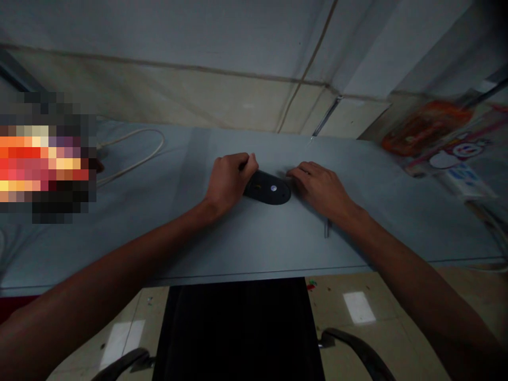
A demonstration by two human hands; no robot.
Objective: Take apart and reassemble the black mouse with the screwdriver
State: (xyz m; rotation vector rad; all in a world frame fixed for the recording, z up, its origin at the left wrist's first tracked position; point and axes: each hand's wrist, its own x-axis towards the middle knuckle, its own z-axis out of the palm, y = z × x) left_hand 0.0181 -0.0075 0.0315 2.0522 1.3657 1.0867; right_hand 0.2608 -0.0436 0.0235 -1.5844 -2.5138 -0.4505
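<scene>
My left hand (230, 177) is closed on the left end of a flat black object with rounded ends (270, 194). The object has a bright round spot and a small yellowish mark on its upper face, and looks like an upturned computer mouse. Just right of it, my right hand (317, 185) rests low over the table with its fingers curled together. Whatever those fingers may hold is hidden. A thin, shiny rod-like piece (326, 228) lies on the table by my right wrist.
The grey-blue table (246, 254) runs along a tiled wall (190, 95). A pale cable (148, 153) loops at the left, near a blurred-out area. Orange packaging (428, 127) and other items stand at the right. Below the front edge is a black chair (238, 328) with armrests.
</scene>
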